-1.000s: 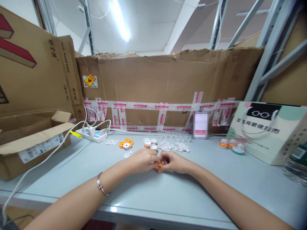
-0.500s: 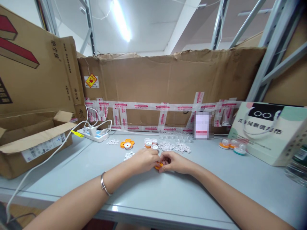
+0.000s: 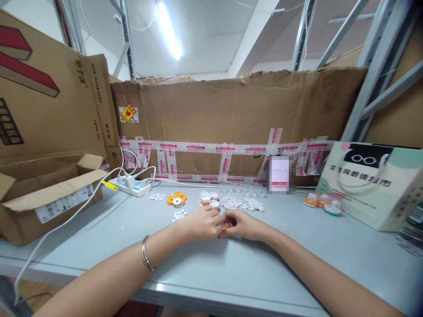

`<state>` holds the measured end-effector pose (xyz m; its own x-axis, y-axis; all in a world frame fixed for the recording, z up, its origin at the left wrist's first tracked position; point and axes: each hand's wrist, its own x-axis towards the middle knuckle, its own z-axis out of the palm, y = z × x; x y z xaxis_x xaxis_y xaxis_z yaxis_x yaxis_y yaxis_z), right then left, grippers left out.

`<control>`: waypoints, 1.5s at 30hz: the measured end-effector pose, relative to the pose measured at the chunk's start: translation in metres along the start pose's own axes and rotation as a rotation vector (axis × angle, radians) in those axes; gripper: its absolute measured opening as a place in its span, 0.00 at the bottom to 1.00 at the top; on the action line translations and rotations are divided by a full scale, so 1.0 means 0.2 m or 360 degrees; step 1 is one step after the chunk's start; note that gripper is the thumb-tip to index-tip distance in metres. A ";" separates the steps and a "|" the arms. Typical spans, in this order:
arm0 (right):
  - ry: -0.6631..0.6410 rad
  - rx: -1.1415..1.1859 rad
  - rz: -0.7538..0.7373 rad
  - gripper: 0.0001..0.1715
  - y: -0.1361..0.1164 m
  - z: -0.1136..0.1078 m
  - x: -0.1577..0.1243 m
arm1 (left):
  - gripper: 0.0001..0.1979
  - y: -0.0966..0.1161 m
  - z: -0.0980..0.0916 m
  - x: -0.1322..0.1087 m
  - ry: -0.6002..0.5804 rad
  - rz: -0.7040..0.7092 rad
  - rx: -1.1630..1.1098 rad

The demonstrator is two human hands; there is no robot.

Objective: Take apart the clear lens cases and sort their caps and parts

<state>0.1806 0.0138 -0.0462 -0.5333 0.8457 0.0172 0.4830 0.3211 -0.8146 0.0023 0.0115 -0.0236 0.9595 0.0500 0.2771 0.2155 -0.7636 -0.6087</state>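
Observation:
My left hand [image 3: 205,223] and my right hand [image 3: 243,225] meet over the middle of the table, their fingers closed around a small orange plastic piece [image 3: 224,227]. Only a sliver of orange shows between the fingertips, so its full shape is hidden. Just beyond my left hand stand white round caps [image 3: 205,199], some with orange beneath. Small white discs [image 3: 180,215] lie left of that hand. Farther left, orange rings [image 3: 178,195] are grouped with a white cap [image 3: 177,201] on them. Behind my right hand spread flat whitish pieces [image 3: 253,204].
Clear plastic cups [image 3: 259,190] line the back by a cardboard wall [image 3: 198,114]. Assembled clear-topped pieces [image 3: 332,208] sit right, near a paper bag [image 3: 373,185] and a bottle [image 3: 411,233]. A power strip [image 3: 134,187] with cables and an open box [image 3: 59,193] are on the left.
My left hand has shifted slightly right and its fingers now cover more of the orange piece. The right hand stays nearly in place. The view has moved slightly.

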 end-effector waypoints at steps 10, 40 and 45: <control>-0.0001 0.0055 0.0008 0.19 -0.02 0.00 -0.01 | 0.09 0.01 0.03 -0.01 -0.0040 -0.0150 -0.0117; -0.0007 0.0133 0.0068 0.20 -0.03 -0.02 -0.04 | 0.06 -0.45 -0.18 -0.47 -0.1662 -0.1841 -0.0510; 0.0098 0.0339 0.0086 0.22 -0.03 -0.04 -0.03 | 0.01 -0.45 -0.19 -0.46 -0.1591 -0.1862 -0.0467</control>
<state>0.1865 0.0095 -0.0379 -0.4641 0.8858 0.0005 0.3485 0.1831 -0.9193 -0.1131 0.0502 0.0340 0.0429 0.9818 -0.1849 0.9711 -0.0844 -0.2232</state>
